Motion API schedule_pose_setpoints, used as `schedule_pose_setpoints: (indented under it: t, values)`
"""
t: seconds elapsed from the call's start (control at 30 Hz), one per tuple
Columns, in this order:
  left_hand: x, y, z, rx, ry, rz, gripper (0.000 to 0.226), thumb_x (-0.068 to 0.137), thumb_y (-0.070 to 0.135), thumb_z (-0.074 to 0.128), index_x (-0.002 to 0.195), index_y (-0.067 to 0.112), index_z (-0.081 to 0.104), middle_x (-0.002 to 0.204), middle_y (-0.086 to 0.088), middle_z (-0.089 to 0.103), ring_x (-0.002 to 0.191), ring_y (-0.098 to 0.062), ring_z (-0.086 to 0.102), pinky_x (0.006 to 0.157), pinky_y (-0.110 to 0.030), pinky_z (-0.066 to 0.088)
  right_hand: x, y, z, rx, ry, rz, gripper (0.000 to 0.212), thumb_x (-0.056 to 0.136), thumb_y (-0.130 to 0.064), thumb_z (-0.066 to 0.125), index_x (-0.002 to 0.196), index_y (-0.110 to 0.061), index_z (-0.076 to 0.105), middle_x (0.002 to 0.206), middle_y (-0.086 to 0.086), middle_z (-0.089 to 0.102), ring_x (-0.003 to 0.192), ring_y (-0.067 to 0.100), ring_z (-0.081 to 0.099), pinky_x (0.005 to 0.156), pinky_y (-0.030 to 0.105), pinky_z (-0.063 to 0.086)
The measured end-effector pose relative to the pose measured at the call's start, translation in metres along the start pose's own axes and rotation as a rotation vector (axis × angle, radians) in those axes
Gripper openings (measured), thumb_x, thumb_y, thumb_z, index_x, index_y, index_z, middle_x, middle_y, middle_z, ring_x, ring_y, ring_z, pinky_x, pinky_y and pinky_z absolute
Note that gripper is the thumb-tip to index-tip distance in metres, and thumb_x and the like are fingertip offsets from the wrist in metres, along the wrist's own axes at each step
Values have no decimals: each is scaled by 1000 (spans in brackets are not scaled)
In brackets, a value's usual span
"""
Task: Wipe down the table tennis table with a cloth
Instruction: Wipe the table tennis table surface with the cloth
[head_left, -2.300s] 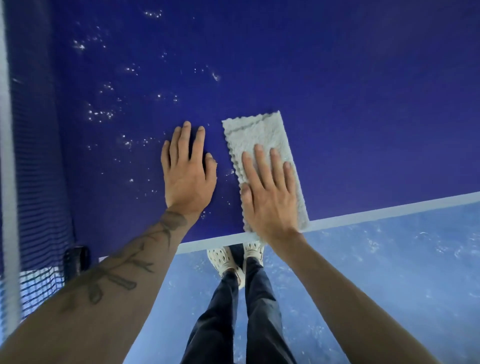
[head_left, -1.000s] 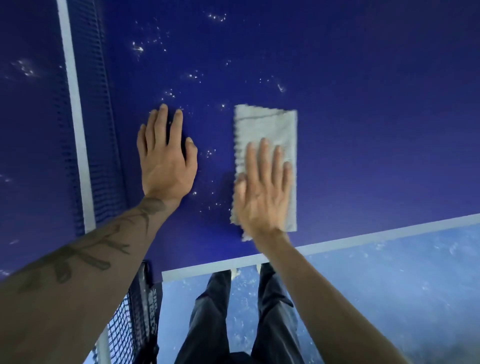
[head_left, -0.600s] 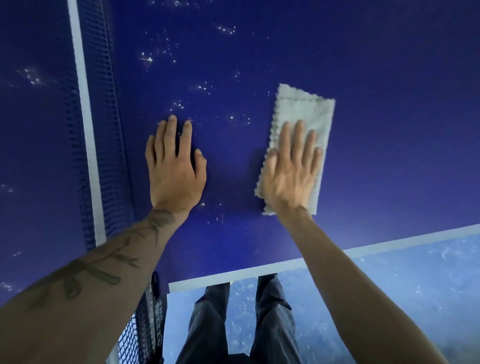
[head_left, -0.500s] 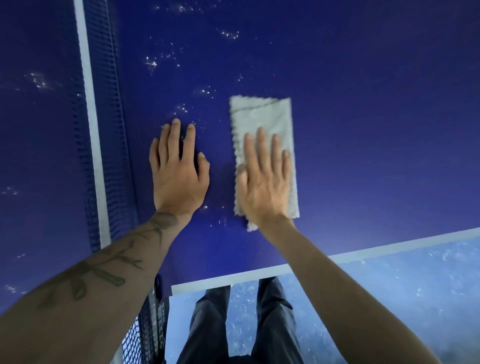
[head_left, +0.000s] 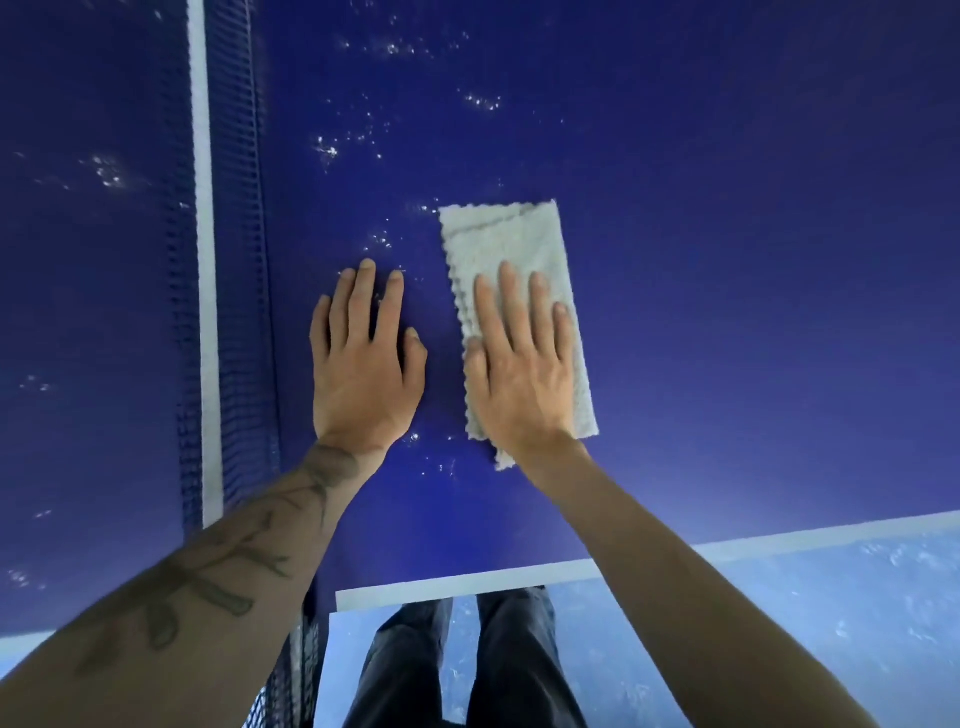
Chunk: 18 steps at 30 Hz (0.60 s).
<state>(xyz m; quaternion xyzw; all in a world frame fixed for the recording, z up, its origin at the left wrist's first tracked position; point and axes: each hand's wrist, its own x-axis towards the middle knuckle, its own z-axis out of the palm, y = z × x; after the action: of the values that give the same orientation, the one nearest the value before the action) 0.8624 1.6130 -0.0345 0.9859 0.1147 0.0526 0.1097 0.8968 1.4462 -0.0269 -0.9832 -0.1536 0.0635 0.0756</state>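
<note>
Far left: dark mesh net with white top tape (head_left: 208, 312), upright, close by the bracing forearm. Hazard: snagging or denting the mesh on any leftward drift of that arm.

Centre left: left hand (head_left: 363, 374), flat on the deep blue table tennis tabletop (head_left: 753, 312), fingers straight, grip released, nothing held. Hazard: white specks (head_left: 332, 150) scattered ahead of and around it; probable unwiped patch beneath the palm.

Centre: pale grey folded rectangular fabric cloth (head_left: 506, 244), flat on the tabletop, just right of the left hand, well inside the near edge.

Centre right: right hand (head_left: 524, 379), pressing the near half of the cloth, fingers straight, grip released, no pinch. Hazard: retention by palm pressure alone; likely slipping or bunching of the free far end on a fast stroke, with specks pushed along rather than picked up.

Right and below: white edge line (head_left: 779, 535), pale blue floor (head_left: 831, 623). Hazard: sweeping debris or cloth over the edge on a stroke toward the body.
</note>
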Motion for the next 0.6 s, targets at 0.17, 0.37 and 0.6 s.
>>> schedule_pose_setpoints:
  t: [0.17,0.37,0.6]
  values:
    - [4,0,-6,-31,-50,-16,56,108,29,39,160,10,39,169,-16,31,157,-35,26,130,-51,15,11,67,-13,6,24,201,64,108,-38,29,171,-26,21,179,3,16,165,29,12,132,55,14]
    - [53,1,-9,-29,-25,10,56,109,30,37,161,10,37,169,-16,31,157,-35,28,129,-52,16,95,36,-21,47,26,218,67,108,-42,13,172,-23,8,180,5,3,166,32,2,133,54,4]
    - [119,7,3,-46,-13,-95,55,111,31,37,162,9,35,170,-17,27,157,-37,26,129,-56,17,53,69,-18,8,-29,31,66,107,-37,31,171,-28,18,179,0,12,166,28,8,133,52,12]
